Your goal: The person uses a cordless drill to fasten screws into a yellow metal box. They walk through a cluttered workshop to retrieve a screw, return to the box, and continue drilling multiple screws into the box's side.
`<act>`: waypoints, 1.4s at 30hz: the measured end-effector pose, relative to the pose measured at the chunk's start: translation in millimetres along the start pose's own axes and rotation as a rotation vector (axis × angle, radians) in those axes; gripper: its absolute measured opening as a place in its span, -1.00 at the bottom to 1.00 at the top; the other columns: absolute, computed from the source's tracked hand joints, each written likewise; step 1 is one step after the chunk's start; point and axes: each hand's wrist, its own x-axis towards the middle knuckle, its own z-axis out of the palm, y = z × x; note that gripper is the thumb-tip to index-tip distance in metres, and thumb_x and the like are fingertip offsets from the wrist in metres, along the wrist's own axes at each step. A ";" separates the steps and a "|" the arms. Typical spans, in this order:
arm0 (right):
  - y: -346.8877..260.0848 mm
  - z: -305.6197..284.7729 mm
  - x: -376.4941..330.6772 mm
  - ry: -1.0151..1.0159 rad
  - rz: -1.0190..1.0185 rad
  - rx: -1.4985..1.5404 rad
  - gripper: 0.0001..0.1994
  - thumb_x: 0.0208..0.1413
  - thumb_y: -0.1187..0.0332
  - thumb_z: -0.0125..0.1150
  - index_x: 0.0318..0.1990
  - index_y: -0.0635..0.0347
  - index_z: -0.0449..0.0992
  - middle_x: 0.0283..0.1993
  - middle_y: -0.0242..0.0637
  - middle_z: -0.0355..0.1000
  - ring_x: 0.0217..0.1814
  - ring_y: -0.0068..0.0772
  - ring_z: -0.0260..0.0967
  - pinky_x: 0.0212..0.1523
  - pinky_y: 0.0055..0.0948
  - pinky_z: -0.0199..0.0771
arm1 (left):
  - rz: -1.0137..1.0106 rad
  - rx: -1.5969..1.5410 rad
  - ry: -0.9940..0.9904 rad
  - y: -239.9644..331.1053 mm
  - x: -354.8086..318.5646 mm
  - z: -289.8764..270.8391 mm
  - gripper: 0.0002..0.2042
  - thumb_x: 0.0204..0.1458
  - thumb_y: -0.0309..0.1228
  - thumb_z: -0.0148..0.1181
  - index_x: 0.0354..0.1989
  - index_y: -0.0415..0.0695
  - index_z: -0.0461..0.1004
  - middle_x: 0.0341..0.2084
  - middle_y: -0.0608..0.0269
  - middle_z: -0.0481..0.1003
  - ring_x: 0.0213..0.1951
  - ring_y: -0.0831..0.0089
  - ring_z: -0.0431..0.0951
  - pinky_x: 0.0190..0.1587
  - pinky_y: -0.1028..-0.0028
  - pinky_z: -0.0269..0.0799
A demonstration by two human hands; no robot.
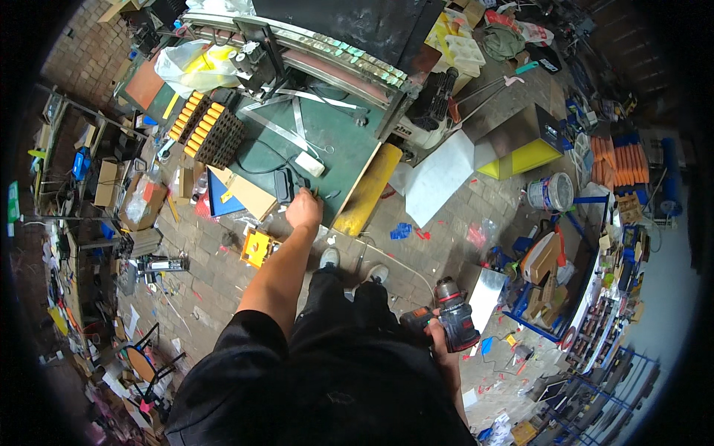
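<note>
My left hand (304, 211) reaches to the near edge of a green-topped workbench (353, 156). Its fingers are curled together beside a black charger-like block (283, 186) with a dark cable; whatever they pinch is too small to make out. Just beyond lies a white block (310, 164). Low on the right, my right hand (440, 340) grips a black and red cordless drill (458, 321) by its handle, the chuck pointing away from me. The drill hangs beside my leg, apart from the bench.
A black rack of orange-handled pieces (216, 137) and metal strips (299, 119) occupy the bench. A yellow board (370, 189) runs along its right side. On the floor sit a yellow bin (258, 247), a white sheet (439, 178), a bucket (550, 192) and scattered scraps.
</note>
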 end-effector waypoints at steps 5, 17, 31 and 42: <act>4.6 4.5 4.0 -0.020 -0.033 -0.013 -0.70 0.28 0.38 0.31 0.09 0.31 0.50 -0.34 -0.34 0.50 -0.32 -0.50 0.47 -0.21 -0.40 0.50 | -0.065 -0.240 -0.010 -9.5 -15.8 3.3 -0.61 0.14 -0.07 0.27 -0.13 -0.18 0.52 -0.23 -0.04 0.68 -0.16 -0.03 0.71 -0.09 0.03 0.61; -0.1 24.6 21.3 -0.042 -0.346 -0.127 -0.78 0.21 0.39 0.47 -0.04 0.22 0.63 -0.17 -0.22 0.65 -0.19 -0.27 0.63 -0.11 -0.26 0.59 | -0.324 -1.837 -1.108 99.1 -128.9 -109.7 -0.68 0.43 -0.17 -0.03 0.05 -0.18 0.46 0.13 -0.09 0.62 0.09 0.16 0.68 0.09 0.28 0.62; -16.2 35.8 12.7 -0.038 -0.498 -0.164 -0.77 0.17 0.38 0.49 -0.07 0.20 0.61 -0.20 -0.18 0.64 -0.20 -0.18 0.63 -0.14 -0.20 0.58 | -0.042 -1.644 -1.331 143.6 -206.4 -151.6 -0.78 0.45 -0.23 0.05 -0.01 -0.13 0.45 0.09 -0.06 0.65 -0.07 0.50 0.67 0.03 0.46 0.60; 8.3 34.6 2.7 0.010 -0.512 -0.270 -0.78 0.19 0.34 0.44 -0.08 0.18 0.60 -0.21 -0.11 0.60 -0.18 0.00 0.58 -0.15 -0.09 0.56 | -0.012 -1.661 -1.033 159.7 -247.8 -158.1 -0.84 0.47 -0.23 0.05 -0.08 -0.02 0.31 0.00 -0.17 0.66 -0.05 0.10 0.71 0.08 0.13 0.63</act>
